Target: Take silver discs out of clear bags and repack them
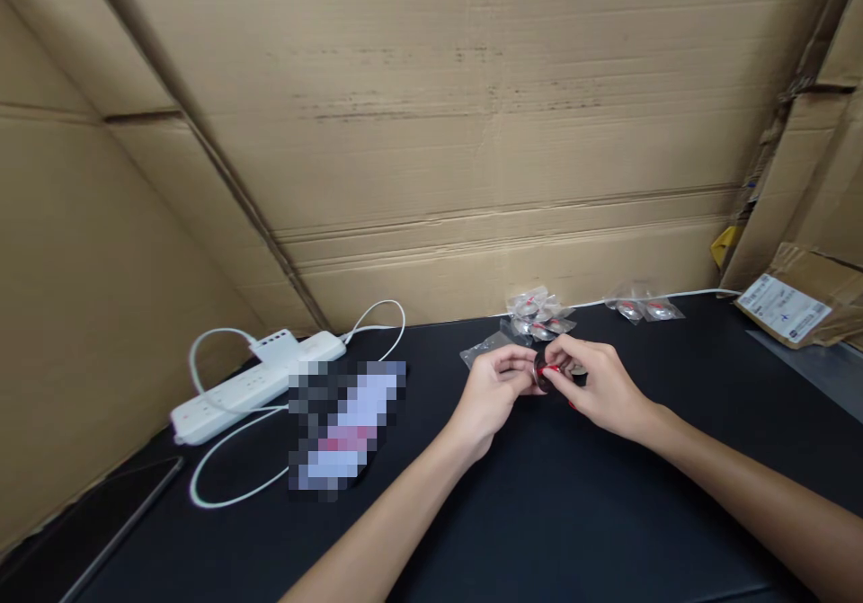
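One round piece (541,375), apparently unwrapped, is held at centre between the pinched fingers of the left hand (494,393) and right hand (601,385). On the tabletop (539,513), a clear bag (484,349) is laid at eleven o'clock; a bagged cluster (538,315) at twelve and bagged pair (662,310) at two are left untouched.

1. One head-worn camera is looking forward and down from the near side of the black table (539,513).
2. It is facing the far edge, where a cardboard wall (418,163) is filling the view's upper half.
3. It is viewing the left hand (495,392) and right hand (600,387) from middle range.
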### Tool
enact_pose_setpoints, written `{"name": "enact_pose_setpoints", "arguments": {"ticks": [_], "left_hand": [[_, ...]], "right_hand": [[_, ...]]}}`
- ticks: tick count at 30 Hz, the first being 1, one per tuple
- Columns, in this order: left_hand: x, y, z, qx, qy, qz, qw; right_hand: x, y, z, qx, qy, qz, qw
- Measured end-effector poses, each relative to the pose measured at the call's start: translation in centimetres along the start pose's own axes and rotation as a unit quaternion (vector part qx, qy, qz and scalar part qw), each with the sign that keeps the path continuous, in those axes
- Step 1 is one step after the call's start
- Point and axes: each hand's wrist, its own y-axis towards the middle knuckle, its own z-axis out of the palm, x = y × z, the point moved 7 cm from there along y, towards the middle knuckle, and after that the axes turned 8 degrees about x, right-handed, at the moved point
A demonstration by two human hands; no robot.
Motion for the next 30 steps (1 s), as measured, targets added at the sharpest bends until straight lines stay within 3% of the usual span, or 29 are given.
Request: {"name": "enact_pose_setpoints", "arguments": {"ticks": [16, 25, 30], "left_hand": [[0.2, -0.1, 0.0, 0.004, 0.014, 0.003, 1.0], [-0.3, 0.0, -0.3, -0.007, 0.042, 0.008, 0.999], [-0.5, 0.0, -0.2, 0.004, 0.037, 0.009, 0.999]], "right_hand": [[0.0, -0.2, 0.6, 0.023, -0.036, -0.024, 0.999], [1.1, -0.1, -0.6, -0.016, -0.049, -0.029, 0.998], [0.6, 0.0, -0.1, 0.005, -0.028, -0.024, 0.999]]}}
